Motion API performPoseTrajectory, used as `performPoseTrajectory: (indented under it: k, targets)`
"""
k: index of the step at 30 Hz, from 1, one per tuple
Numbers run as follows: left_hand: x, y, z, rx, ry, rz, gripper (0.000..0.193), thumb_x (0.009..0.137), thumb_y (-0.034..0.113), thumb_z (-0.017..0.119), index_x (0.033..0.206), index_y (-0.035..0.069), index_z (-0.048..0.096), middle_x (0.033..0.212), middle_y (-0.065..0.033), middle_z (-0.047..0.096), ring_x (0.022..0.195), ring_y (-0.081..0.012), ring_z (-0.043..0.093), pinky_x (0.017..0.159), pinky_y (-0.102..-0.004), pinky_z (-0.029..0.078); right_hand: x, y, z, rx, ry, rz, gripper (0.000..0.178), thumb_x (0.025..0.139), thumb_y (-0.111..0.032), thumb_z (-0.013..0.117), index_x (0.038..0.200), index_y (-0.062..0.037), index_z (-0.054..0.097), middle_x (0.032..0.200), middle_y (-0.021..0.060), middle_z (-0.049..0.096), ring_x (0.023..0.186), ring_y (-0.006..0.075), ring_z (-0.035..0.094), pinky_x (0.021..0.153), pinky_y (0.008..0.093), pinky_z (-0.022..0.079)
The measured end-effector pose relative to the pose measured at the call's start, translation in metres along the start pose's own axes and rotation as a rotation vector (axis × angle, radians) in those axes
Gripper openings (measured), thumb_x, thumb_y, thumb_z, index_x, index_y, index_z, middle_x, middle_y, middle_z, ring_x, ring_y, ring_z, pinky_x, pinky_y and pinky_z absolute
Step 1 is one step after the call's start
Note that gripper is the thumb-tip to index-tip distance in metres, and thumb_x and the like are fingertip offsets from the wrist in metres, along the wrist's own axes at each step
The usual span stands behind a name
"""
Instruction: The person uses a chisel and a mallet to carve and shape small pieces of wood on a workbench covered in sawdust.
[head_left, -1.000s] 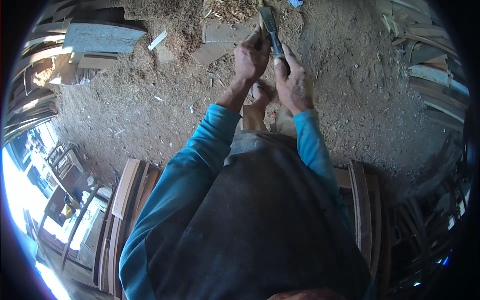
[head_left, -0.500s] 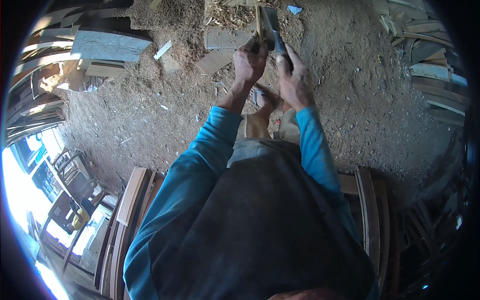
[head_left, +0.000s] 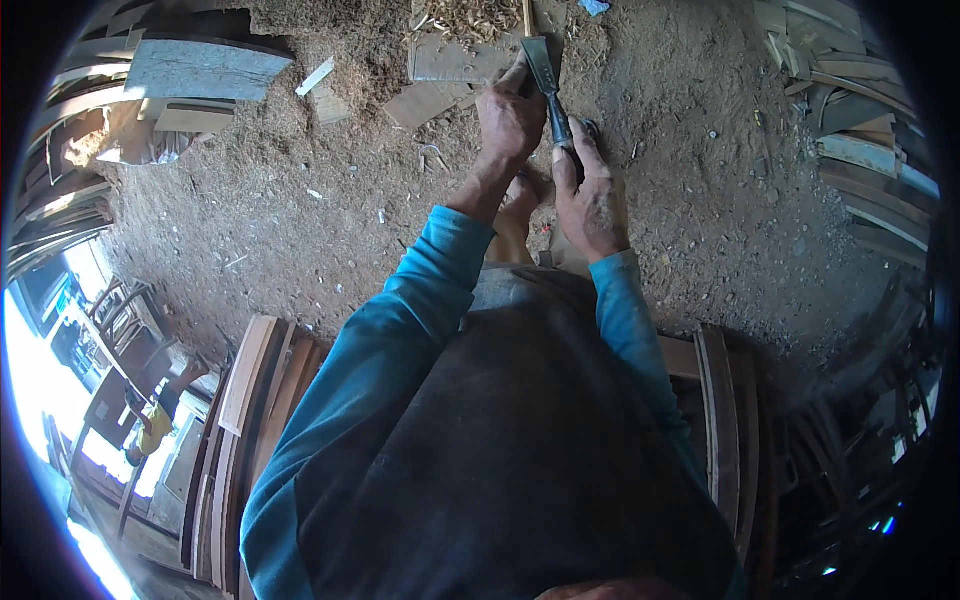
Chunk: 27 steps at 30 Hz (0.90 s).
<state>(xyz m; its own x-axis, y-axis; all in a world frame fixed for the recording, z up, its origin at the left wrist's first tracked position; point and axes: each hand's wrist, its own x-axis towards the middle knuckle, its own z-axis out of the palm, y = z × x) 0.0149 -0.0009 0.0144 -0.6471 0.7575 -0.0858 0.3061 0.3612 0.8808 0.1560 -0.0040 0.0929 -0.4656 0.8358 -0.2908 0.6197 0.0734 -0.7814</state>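
Observation:
My right hand (head_left: 592, 195) is wrapped round the dark handle of a broad-bladed chisel (head_left: 541, 66), whose flared metal blade points away from me. Behind the blade's far end a thin wooden strip (head_left: 528, 16) runs toward the top edge. My left hand (head_left: 512, 122) is closed just left of the blade and appears to grip the strip's near end, though that part is hidden. Both hands are close together, a little beyond my feet. Under the strip's far part lies a wooden block (head_left: 445, 62) with curled shavings (head_left: 475, 18) heaped on it.
Offcuts (head_left: 418, 103) and shavings litter the dirt floor. Stacked boards stand at the far left (head_left: 205, 68) and far right (head_left: 865, 150). More planks (head_left: 245, 375) flank me on both sides. A person in yellow (head_left: 152, 432) is in the distance at lower left.
The chisel has drawn back toward me and its blade has tilted leftward across the strip. My right hand has moved nearer. The whole view has shifted slightly.

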Motion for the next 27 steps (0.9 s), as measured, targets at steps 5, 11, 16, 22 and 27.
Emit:
performPoseTrajectory:
  k: [5, 11, 16, 22, 27]
  targets:
    - [0.001, 0.003, 0.001, -0.051, 0.002, -0.039, 0.034, 0.089, 0.011, 0.07, 0.122, 0.003, 0.071, 0.095, -0.0234, 0.07, 0.08, -0.0363, 0.071, 0.072, -0.0429, 0.054, 0.046, -0.026, 0.002, -0.087, -0.02, 0.132, 0.052, 0.103, -0.033, 0.053, 0.148, -0.0062, 0.05, 0.121, 0.0268, 0.068, 0.109, 0.0458, 0.067, 0.093, 0.0492, 0.055]
    - [0.005, 0.004, -0.007, 0.021, -0.057, -0.17, 0.042, 0.094, 0.024, 0.073, 0.132, 0.005, 0.068, 0.104, -0.0211, 0.075, 0.091, -0.0193, 0.074, 0.078, -0.0335, 0.056, 0.043, -0.006, -0.005, 0.085, 0.003, 0.067, 0.056, 0.103, -0.036, 0.051, 0.147, -0.001, 0.05, 0.134, 0.0275, 0.063, 0.119, 0.0449, 0.064, 0.101, 0.0468, 0.052]
    - [0.001, 0.0, -0.017, 0.054, 0.008, -0.103, 0.037, 0.093, 0.019, 0.072, 0.128, 0.007, 0.071, 0.098, -0.019, 0.072, 0.087, -0.0275, 0.074, 0.076, -0.0367, 0.056, -0.012, -0.009, -0.008, 0.08, -0.009, 0.049, 0.052, 0.103, -0.031, 0.053, 0.146, -0.0002, 0.051, 0.134, 0.0293, 0.062, 0.121, 0.0458, 0.063, 0.101, 0.0457, 0.052]
    - [0.0, -0.018, -0.008, 0.05, 0.058, 0.059, 0.034, 0.09, 0.012, 0.069, 0.124, 0.007, 0.073, 0.091, -0.0186, 0.067, 0.078, -0.0352, 0.068, 0.07, -0.0445, 0.055, -0.014, 0.001, 0.007, 0.058, -0.003, 0.068, 0.048, 0.103, -0.028, 0.055, 0.145, -0.0049, 0.052, 0.125, 0.0294, 0.066, 0.113, 0.0464, 0.066, 0.093, 0.0505, 0.055]
    - [-0.001, -0.018, -0.007, 0.07, 0.065, 0.046, 0.033, 0.091, 0.013, 0.069, 0.124, 0.007, 0.072, 0.09, -0.0198, 0.067, 0.078, -0.0377, 0.068, 0.07, -0.0466, 0.054, 0.003, -0.009, 0.013, -0.051, 0.035, 0.031, 0.049, 0.103, -0.031, 0.054, 0.145, -0.006, 0.052, 0.118, 0.0295, 0.068, 0.104, 0.0471, 0.068, 0.088, 0.0524, 0.056]
